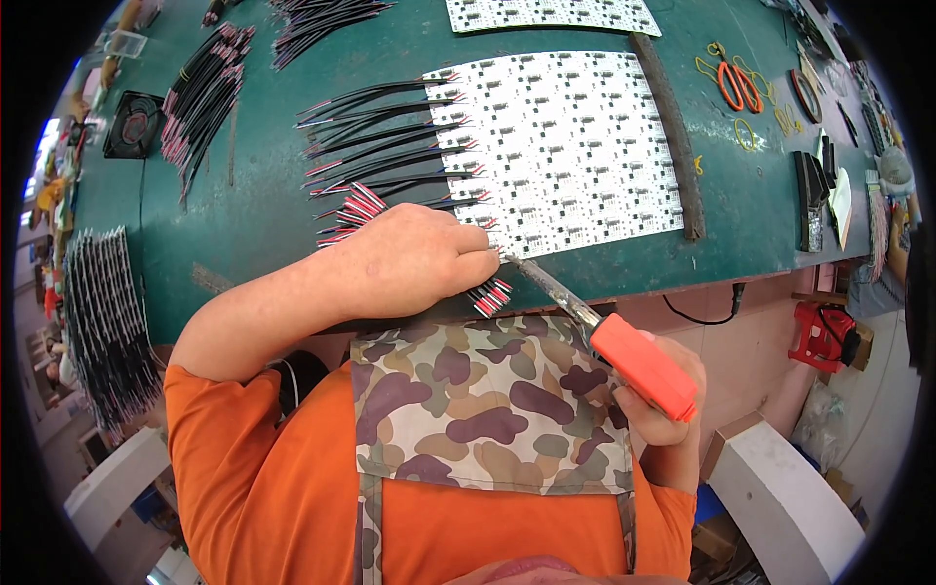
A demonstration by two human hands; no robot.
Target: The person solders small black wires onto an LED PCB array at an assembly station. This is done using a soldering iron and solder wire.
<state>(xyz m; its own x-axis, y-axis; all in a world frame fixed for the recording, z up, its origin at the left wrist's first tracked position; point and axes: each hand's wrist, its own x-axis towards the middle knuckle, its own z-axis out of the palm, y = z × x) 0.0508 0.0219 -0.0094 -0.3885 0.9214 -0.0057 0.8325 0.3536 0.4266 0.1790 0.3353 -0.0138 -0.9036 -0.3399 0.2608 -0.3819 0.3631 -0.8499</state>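
My left hand [414,258] is closed round a bundle of short black wires with red and white stripped ends [490,296], at the near left corner of a white circuit board panel [585,146]. Its fingertips are partly hidden. In my right hand [663,390] is a soldering iron [643,366] with an orange-red handle. The iron's tip reaches the panel's near edge, close to my left fingers. Along the panel's left edge, several black wire pairs [380,136] stick out to the left, their ends lying on the board.
A dark bar [671,136] lies along the panel's right edge; another white panel [556,15] is behind. Wire bundles [207,97] and a small black fan [135,125] sit at left on the green table [263,117]. Orange-handled scissors [738,88] lie at right. Finished-looking wired strips [102,322] hang at far left.
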